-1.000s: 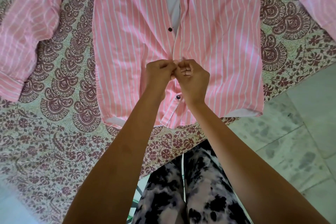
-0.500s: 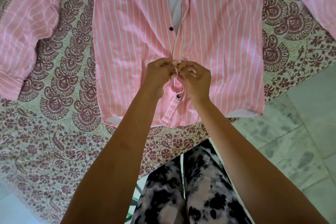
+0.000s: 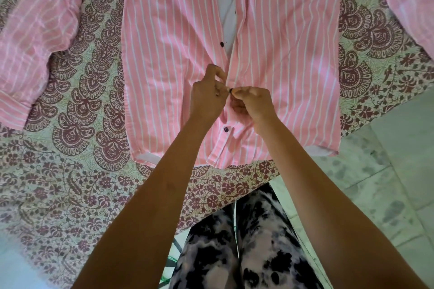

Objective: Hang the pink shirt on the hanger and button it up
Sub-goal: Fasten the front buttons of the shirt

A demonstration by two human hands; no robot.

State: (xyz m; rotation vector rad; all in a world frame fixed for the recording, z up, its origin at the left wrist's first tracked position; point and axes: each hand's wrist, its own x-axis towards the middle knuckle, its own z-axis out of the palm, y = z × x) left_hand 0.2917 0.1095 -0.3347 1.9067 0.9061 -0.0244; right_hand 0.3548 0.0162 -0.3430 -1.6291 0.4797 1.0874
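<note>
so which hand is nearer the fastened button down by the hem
Left, narrowly. The left hand sits just above and to the left of the bottom button on the pink shirt. The right hand is above and to its right, a little farther off.

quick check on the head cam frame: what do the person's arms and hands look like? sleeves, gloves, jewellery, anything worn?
Both forearms are bare up to the frame edge: no sleeves, gloves, watch or bracelets visible. The left hand and right hand are bare too; whether there are rings is too small to tell. The only clothing in view is black, white and pale pink blotch-patterned leggings below the arms.
</note>
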